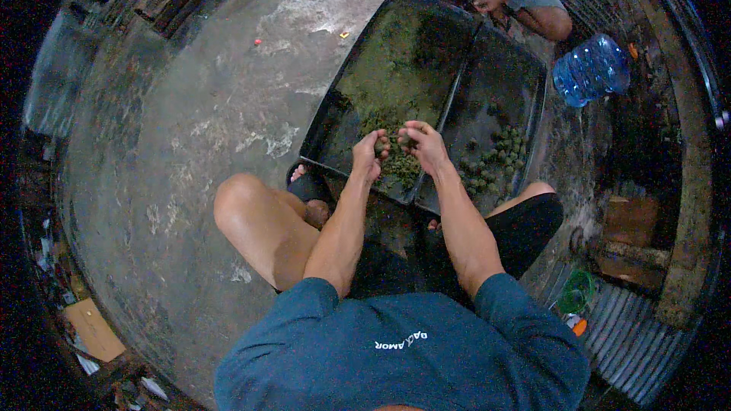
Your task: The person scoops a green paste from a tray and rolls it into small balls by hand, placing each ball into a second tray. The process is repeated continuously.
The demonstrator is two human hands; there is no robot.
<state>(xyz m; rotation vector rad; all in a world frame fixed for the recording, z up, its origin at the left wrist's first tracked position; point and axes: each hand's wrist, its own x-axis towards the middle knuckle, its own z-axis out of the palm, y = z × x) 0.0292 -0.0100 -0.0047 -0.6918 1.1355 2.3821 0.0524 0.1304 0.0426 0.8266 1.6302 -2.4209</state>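
Over the near end of a black tray (320,123), my left hand (367,155) and my right hand (425,148) face each other, a small gap apart. The fingers of both are curled, and a small dark green clump shows in each hand, partly hidden by the fingers. Crumbly green material (396,173) lies beneath them, thickest at the near end. In the black section on the right, beyond a raised dividing edge (458,80), several small round green clumps (487,164) sit grouped in the near part.
Across the tray sits another person, whose hands (491,2) are by the far edge. A clear blue water jug (592,70) lies on its side at the right. Wooden boards (689,152), a green basket (576,291) and corrugated sheeting (632,339) line the right side.
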